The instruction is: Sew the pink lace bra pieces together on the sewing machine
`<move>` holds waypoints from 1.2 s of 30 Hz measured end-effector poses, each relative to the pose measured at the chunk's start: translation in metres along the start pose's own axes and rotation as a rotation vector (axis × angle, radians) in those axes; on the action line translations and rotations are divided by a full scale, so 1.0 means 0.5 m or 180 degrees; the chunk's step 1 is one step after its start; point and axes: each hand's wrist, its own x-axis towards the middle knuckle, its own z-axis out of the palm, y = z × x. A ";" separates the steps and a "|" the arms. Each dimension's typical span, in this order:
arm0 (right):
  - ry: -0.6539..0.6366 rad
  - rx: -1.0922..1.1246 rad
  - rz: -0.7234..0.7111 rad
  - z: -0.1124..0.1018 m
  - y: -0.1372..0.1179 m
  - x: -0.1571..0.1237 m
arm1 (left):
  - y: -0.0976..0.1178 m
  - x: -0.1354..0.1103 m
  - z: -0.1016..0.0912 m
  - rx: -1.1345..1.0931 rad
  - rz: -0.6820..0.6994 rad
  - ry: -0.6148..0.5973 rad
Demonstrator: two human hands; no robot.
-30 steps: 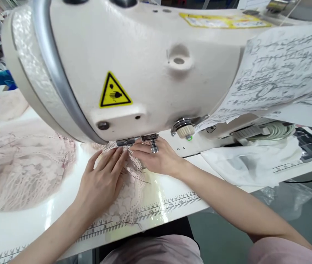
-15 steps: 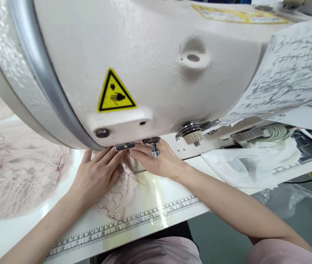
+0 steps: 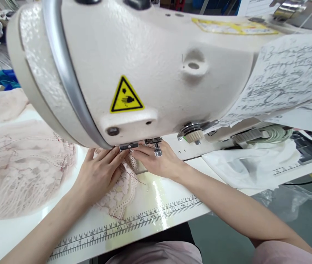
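Observation:
Under the head of a white sewing machine, both my hands are at a piece of pale pink lace. My left hand lies over the lace, its fingers stretched forward and the tips partly hidden by the machine head. From the right, my right hand reaches in with fingers extended towards the lace edge; the machine's metal parts cover some of them. A loose thread trails from the lace on the table. The machine head hides the needle and presser foot.
More pink lace pieces lie on the left of the table. A printed ruler strip runs along the front edge. On the right are white cloth, a coil of pale green tape and a handwritten sheet on the machine.
The view has shifted slightly, so the machine sits lower and more to the right and more background shows at the top left. My hands and the lace hold nearly the same position.

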 end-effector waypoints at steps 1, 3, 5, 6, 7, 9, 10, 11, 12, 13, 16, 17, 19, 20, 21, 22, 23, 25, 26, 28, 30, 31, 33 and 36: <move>-0.0009 0.0002 -0.0001 0.000 0.000 0.000 | 0.000 0.000 -0.001 -0.0015 -0.0016 0.0011; 0.0013 -0.0006 -0.0013 0.001 0.000 -0.001 | 0.000 0.001 -0.001 -0.0041 -0.0034 0.0037; 0.0074 -0.0026 -0.0024 0.001 0.000 -0.001 | -0.001 0.000 -0.001 -0.0036 -0.0021 0.0032; 0.0106 -0.0033 -0.0032 0.001 0.000 -0.001 | -0.002 -0.001 0.000 -0.0014 -0.0005 0.0021; 0.0128 -0.0031 -0.0035 0.001 -0.001 -0.001 | -0.003 -0.001 0.000 0.0012 0.0015 0.0005; 0.0158 -0.0011 -0.0030 0.002 -0.001 -0.002 | -0.004 -0.001 0.000 0.0056 0.0049 -0.0016; 0.0171 0.0009 -0.0026 0.003 0.000 -0.002 | -0.005 -0.001 0.000 0.0067 0.0059 -0.0020; 0.0178 0.0034 -0.0020 0.004 0.000 -0.003 | -0.005 -0.001 0.000 0.0070 0.0065 -0.0024; 0.0189 0.0065 -0.0021 0.006 0.001 -0.004 | -0.005 0.000 -0.001 0.0067 0.0070 -0.0028; 0.0192 0.0099 -0.0033 0.008 0.002 -0.004 | -0.005 0.000 -0.001 0.0065 0.0070 -0.0032; 0.0247 0.0184 -0.0081 0.013 0.005 -0.006 | -0.005 -0.001 -0.001 0.0069 0.0070 -0.0021; 0.0303 0.0195 -0.0088 0.015 0.006 -0.006 | -0.005 -0.001 0.000 0.0066 0.0079 -0.0010; 0.0421 0.0180 -0.0091 0.016 0.008 -0.006 | -0.004 -0.002 0.000 0.0062 0.0120 0.0025; 0.0480 0.0164 -0.0093 0.016 0.008 -0.005 | -0.004 -0.001 -0.002 0.0071 0.0150 0.0050; 0.0539 0.0147 -0.0094 0.015 0.008 -0.004 | -0.002 0.000 -0.006 0.0101 0.0190 0.0085; 0.0600 0.0133 -0.0101 0.014 0.008 -0.003 | -0.001 0.001 -0.012 0.0155 0.0231 0.0136; 0.0654 0.0125 -0.0106 0.012 0.008 -0.003 | 0.001 0.002 -0.022 0.0225 0.0286 0.0188; 0.0726 0.0088 -0.0096 0.007 0.007 -0.001 | 0.006 0.000 -0.048 0.0345 0.0464 0.0289; 0.0725 0.0050 -0.0085 0.004 0.007 -0.001 | 0.009 -0.005 -0.064 0.0365 0.0615 0.0335; 0.0664 -0.0056 -0.0062 -0.001 0.007 -0.001 | 0.016 -0.025 -0.095 0.0308 0.1021 0.0408; 0.0604 -0.0113 -0.0076 -0.006 0.007 -0.001 | 0.023 -0.060 -0.117 0.0226 0.1481 0.0432; 0.0575 -0.0100 -0.0106 -0.007 0.007 -0.002 | 0.028 -0.082 -0.123 0.0231 0.1660 0.0398; 0.0508 0.0004 -0.0229 -0.009 0.006 -0.003 | 0.040 -0.128 -0.123 0.0329 0.1781 0.0156; 0.0380 0.0339 -0.0474 -0.007 0.006 -0.004 | 0.064 -0.177 -0.106 0.0329 0.1425 -0.0060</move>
